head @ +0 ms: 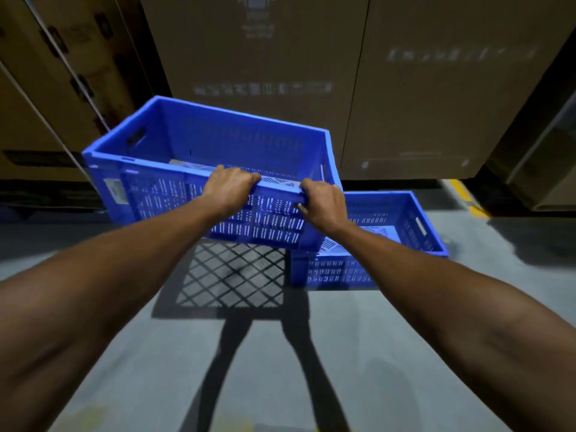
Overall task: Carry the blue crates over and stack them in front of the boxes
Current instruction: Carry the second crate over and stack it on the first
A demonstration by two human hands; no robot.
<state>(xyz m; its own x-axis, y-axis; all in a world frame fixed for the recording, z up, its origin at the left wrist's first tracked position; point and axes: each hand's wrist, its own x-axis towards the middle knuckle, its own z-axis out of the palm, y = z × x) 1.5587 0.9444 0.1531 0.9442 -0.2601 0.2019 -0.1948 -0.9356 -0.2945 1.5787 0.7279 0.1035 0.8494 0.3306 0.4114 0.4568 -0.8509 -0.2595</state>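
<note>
A blue slotted crate (174, 145) hangs in the air in front of me, tilted, its shadow cast on the floor below. My left hand (229, 188) and my right hand (322, 202) both grip its near long rim from above. A second blue crate (402, 213) rests on the floor to the lower right, partly hidden behind the held crate and my right forearm. Tall brown cardboard boxes (420, 98) stand just behind both crates.
More cardboard boxes (53, 98) with strapping stand at the left. The floor (149, 353) is grey concrete. Yellow floor marking (467, 194) shows at the right, beside a dark gap and another box (548, 169).
</note>
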